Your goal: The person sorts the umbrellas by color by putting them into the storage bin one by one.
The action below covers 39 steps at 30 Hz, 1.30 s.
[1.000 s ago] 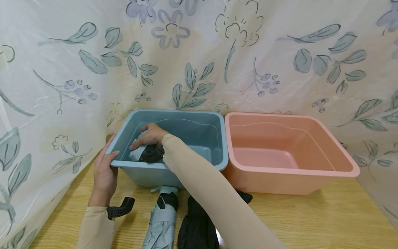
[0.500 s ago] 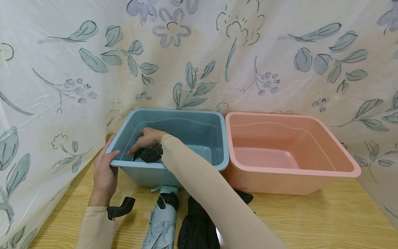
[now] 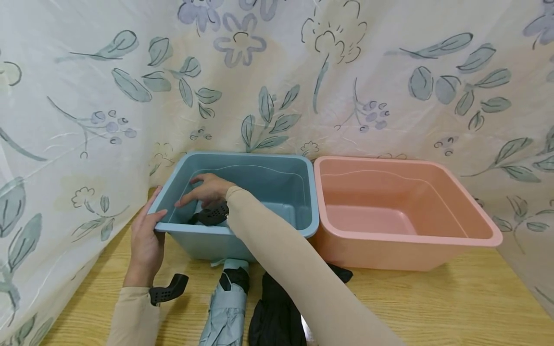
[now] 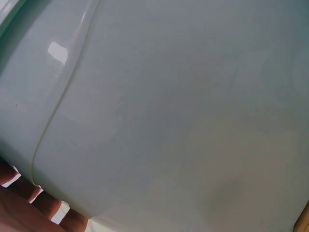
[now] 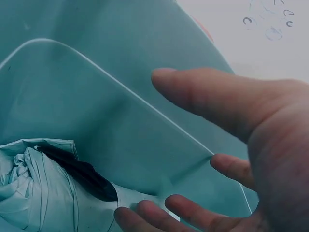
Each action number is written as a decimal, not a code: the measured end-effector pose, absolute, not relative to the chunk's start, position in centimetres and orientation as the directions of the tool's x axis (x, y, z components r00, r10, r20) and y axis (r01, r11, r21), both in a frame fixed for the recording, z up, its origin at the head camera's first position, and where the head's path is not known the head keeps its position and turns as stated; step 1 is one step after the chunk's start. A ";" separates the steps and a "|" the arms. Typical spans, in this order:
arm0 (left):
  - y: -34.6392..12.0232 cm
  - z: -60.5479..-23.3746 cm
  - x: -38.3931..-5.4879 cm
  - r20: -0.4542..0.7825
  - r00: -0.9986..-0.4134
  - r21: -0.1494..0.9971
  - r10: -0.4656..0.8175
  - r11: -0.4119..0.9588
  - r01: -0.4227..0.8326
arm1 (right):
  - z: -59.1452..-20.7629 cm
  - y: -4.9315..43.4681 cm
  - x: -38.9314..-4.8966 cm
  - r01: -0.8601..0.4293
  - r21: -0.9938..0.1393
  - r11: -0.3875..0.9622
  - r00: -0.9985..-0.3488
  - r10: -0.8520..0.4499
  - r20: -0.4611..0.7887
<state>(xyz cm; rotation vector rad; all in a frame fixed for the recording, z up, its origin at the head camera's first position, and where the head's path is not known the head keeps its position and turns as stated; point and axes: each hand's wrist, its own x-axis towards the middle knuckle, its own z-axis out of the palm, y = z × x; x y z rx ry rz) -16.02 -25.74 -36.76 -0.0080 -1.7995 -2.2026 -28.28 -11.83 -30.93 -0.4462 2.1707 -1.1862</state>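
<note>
My left hand holds the blue plastic bin at its front left corner, the thumb on the rim and the fingers along the outer left side. Those fingers show at the lower left of the left wrist view. Inside the bin, my right hand has its thumb and fingers spread, with nothing held. Below its fingertips lies a folded pale umbrella with a dark strap, mostly hidden by the hand and wrist mount in the head view. Whether the fingertips touch it I cannot tell.
A pink plastic bin stands right of the blue one. In front lie a folded pale blue umbrella and a folded black cloth bundle, partly under the right forearm. A floral sheet hangs behind the wooden table.
My right hand has let go of the pale umbrella, which now lies lower in the blue bin, and its fingers have spread. The left hand stays at the rim.
</note>
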 end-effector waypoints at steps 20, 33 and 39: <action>-25.9 -36.7 -15.7 0.167 -0.958 0.971 -0.233 -0.132 0.202 | -27.4 -9.1 -26.2 -0.013 -0.919 0.394 -0.689 -0.669 -0.277; -25.6 -36.7 -15.8 0.139 -0.961 0.971 -0.240 -0.159 0.180 | -24.0 -2.1 -21.5 -0.219 -0.956 0.195 -0.632 -0.775 -0.013; -25.5 -36.6 -15.7 0.139 -0.956 0.971 -0.257 -0.154 0.182 | -23.8 1.9 -19.3 -0.241 -0.956 0.167 -0.644 -0.764 0.029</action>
